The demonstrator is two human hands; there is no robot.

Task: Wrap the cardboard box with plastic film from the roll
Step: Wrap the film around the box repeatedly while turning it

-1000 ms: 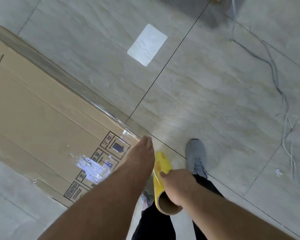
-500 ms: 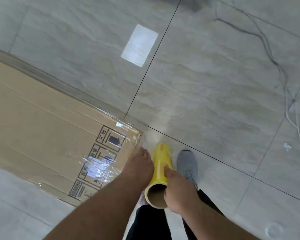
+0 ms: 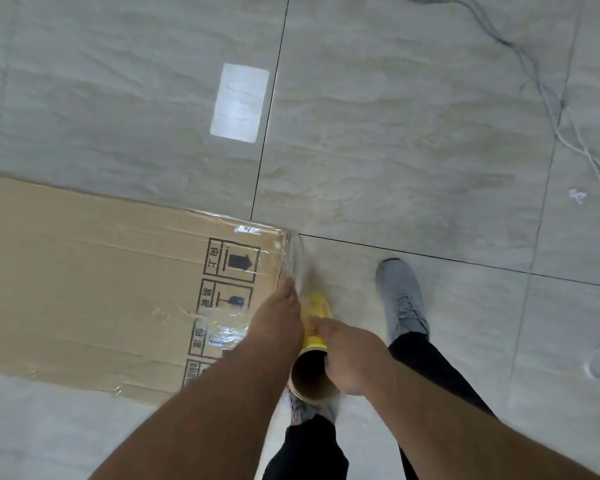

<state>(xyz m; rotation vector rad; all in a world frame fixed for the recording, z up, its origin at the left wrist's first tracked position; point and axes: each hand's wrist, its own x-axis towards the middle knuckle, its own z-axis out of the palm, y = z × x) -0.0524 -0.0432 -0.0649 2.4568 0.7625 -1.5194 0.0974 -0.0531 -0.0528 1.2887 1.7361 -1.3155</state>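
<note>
A large flat cardboard box (image 3: 101,289) with printed handling symbols fills the left side of the head view. Clear plastic film (image 3: 293,258) clings to its right end and stretches from the corner down to a yellow film roll (image 3: 317,306). The roll stands nearly upright just off the box's right edge, its open cardboard core facing me. My right hand (image 3: 352,355) grips the roll's near end from the right. My left hand (image 3: 278,320) lies along the roll's left side against the box edge, its fingers curled out of sight round the roll.
The floor is grey tile with dark grout lines. My grey shoe (image 3: 400,296) stands right of the roll, the other shoe (image 3: 309,410) under it. A thin cable (image 3: 551,109) trails across the upper right. A bright white rectangle (image 3: 239,103) lies on the floor beyond the box.
I have stepped round the box's corner, so the box's right end now faces me squarely. Both hands and the roll stayed together at the corner, drawing film across it.
</note>
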